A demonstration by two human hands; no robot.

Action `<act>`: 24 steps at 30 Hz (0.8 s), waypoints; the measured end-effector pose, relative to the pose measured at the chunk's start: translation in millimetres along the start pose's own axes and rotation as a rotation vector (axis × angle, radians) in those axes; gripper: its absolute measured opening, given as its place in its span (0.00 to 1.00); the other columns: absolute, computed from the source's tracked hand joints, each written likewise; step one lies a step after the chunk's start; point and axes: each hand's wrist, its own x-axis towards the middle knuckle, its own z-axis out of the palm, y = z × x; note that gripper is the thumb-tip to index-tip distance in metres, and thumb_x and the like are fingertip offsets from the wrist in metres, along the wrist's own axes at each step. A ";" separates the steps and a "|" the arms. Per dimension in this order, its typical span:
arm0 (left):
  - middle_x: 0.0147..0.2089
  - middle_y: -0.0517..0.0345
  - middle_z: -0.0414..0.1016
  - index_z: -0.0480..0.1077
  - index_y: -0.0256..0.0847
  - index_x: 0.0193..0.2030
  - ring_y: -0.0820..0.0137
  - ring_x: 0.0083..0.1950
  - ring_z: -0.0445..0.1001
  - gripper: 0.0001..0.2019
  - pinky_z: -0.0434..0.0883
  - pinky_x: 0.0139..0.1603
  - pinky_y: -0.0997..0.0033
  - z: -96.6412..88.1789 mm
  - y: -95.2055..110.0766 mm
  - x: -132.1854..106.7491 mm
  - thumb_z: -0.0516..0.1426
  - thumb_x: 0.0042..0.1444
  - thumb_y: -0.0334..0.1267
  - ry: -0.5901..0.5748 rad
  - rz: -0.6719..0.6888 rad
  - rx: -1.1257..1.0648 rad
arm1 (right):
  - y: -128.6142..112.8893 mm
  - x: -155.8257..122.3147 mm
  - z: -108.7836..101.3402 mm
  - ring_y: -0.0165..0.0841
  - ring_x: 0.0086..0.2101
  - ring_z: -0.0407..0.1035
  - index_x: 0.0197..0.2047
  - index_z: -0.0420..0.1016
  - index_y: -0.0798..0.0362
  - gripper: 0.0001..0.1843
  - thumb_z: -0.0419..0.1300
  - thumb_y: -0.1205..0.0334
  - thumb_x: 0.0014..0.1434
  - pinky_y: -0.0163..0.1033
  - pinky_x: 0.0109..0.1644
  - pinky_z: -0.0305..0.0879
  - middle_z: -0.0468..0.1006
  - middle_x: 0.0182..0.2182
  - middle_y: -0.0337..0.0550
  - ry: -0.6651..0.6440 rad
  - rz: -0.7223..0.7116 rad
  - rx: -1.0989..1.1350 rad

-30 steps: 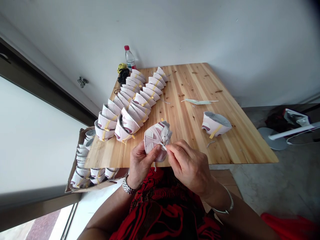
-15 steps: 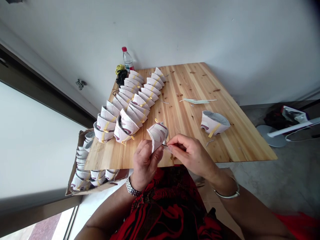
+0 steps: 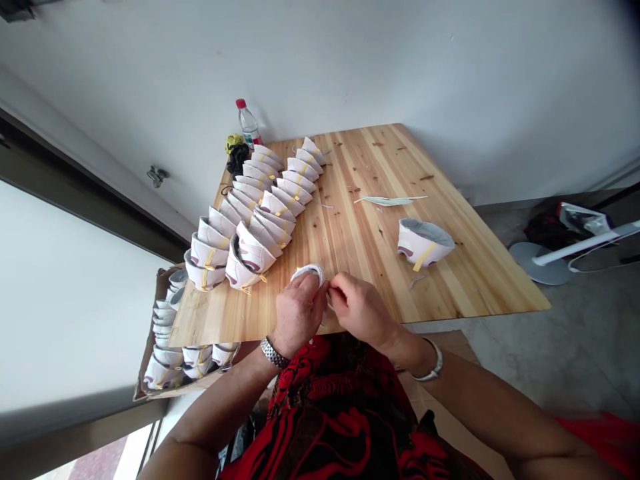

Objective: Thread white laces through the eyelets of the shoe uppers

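Observation:
My left hand (image 3: 298,312) is closed around a pale shoe upper (image 3: 314,269) just over the table's front edge. Most of that upper is hidden behind the fingers; its curved rim shows above them. Against its right side, my right hand (image 3: 357,303) is closed in a pinch, and whatever lies between its fingertips is too small to make out. Another shoe upper (image 3: 425,243), grey-lined with a yellow tab, stands alone to the right. Two long nested rows of similar shoe uppers (image 3: 253,257) stretch back along the table's left side.
The wooden table (image 3: 360,247) meets the wall at the back. A pale flat strip (image 3: 390,200) lies on it. At the back left stand a bottle (image 3: 249,125) and a dark bundle (image 3: 237,159). A cardboard box (image 3: 145,373) of more uppers sits below left; a white stand (image 3: 540,262) is at right.
The upper in my left hand has been turned over and lowered, so its rim now faces up. My right hand has curled in closer; the thin dark piece at its fingertips no longer shows.

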 end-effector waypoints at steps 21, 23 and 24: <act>0.24 0.63 0.66 0.73 0.41 0.30 0.73 0.26 0.63 0.11 0.60 0.29 0.72 -1.4 -4.5 -3.6 0.62 0.61 0.43 0.069 -0.213 -0.314 | -15.0 2.9 -9.8 0.31 0.28 0.70 0.33 0.70 0.52 0.06 0.54 0.66 0.62 0.35 0.32 0.61 0.77 0.28 0.41 -0.054 0.003 -0.050; 0.24 0.62 0.68 0.75 0.40 0.29 0.72 0.28 0.64 0.12 0.62 0.31 0.73 -9.4 -14.2 -0.6 0.64 0.57 0.45 0.140 -0.266 -0.324 | -21.5 -8.8 -26.8 0.33 0.30 0.72 0.39 0.73 0.53 0.10 0.51 0.65 0.67 0.36 0.33 0.62 0.80 0.32 0.45 -0.048 -0.142 -0.241; 0.25 0.62 0.70 0.76 0.40 0.29 0.72 0.28 0.65 0.12 0.63 0.32 0.73 -14.2 -18.9 1.6 0.65 0.56 0.47 0.193 -0.306 -0.346 | -24.2 -14.0 -35.9 0.33 0.31 0.73 0.43 0.74 0.53 0.12 0.50 0.64 0.68 0.36 0.34 0.62 0.81 0.35 0.46 -0.016 -0.194 -0.271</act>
